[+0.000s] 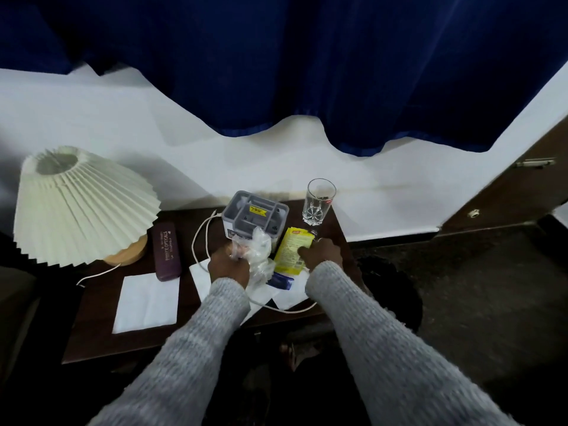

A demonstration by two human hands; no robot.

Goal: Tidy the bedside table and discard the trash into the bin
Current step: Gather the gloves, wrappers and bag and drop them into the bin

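On the dark wooden bedside table (101,339), my left hand (229,267) grips a crumpled clear plastic bag (258,252). My right hand (321,252) pinches the right edge of a yellow snack packet (292,250) that lies flat on the table. A blue wrapper (279,281) peeks out below the packet. White paper sheets (147,302) lie on the table, one at the left and others under my hands. A dark round bin (396,290) stands on the floor just right of the table, partly hidden by my right arm.
A pleated cream lamp (80,204) leans at the table's left, its white cord (199,238) looping across the top. A maroon spectacle case (167,252), a grey and white compartment box (255,218) and an empty drinking glass (318,201) stand behind my hands. Blue curtain (307,72) hangs above.
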